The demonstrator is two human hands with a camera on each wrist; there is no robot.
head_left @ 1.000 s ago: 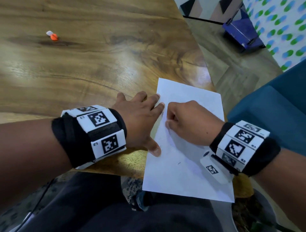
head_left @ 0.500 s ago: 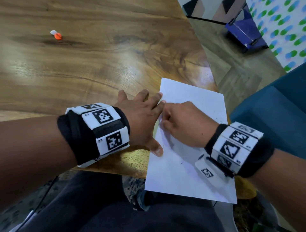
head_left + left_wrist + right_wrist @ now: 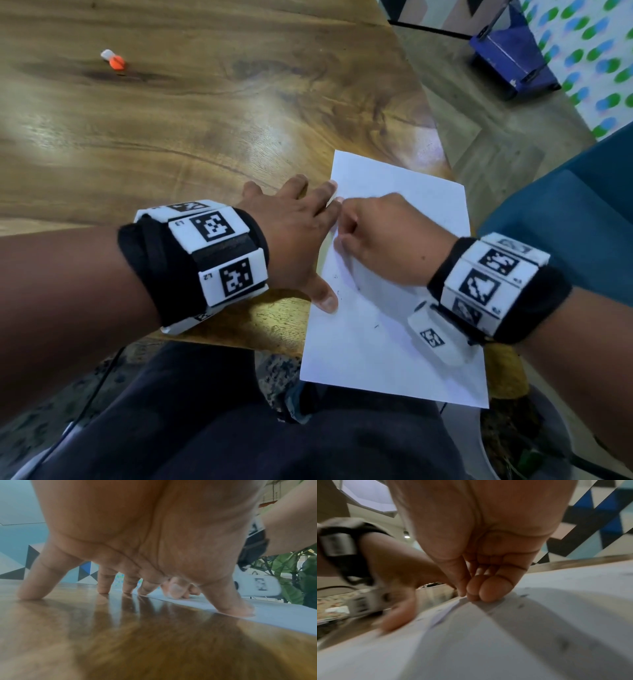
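A white sheet of paper (image 3: 404, 329) lies at the near right corner of the wooden table (image 3: 171, 137), its near end hanging over the edge. My left hand (image 3: 294, 236) is spread flat, fingers straight, thumb (image 3: 229, 601) and forefinger pressing the sheet's left edge (image 3: 274, 616). My right hand (image 3: 387, 236) sits on the paper with fingers curled, thumb and fingertips (image 3: 481, 591) pinched together against the sheet (image 3: 488, 642) close to the left hand. Whether anything small is held in that pinch is hidden.
A small orange and white object (image 3: 114, 60) lies far back left on the table. A blue chair (image 3: 582, 219) stands at the right, a blue box (image 3: 510, 48) on the floor beyond. A potted plant (image 3: 513, 442) sits below the table corner.
My right hand has slid a little left along the paper, up against the left hand's fingertips. The left hand keeps pressing the sheet's edge.
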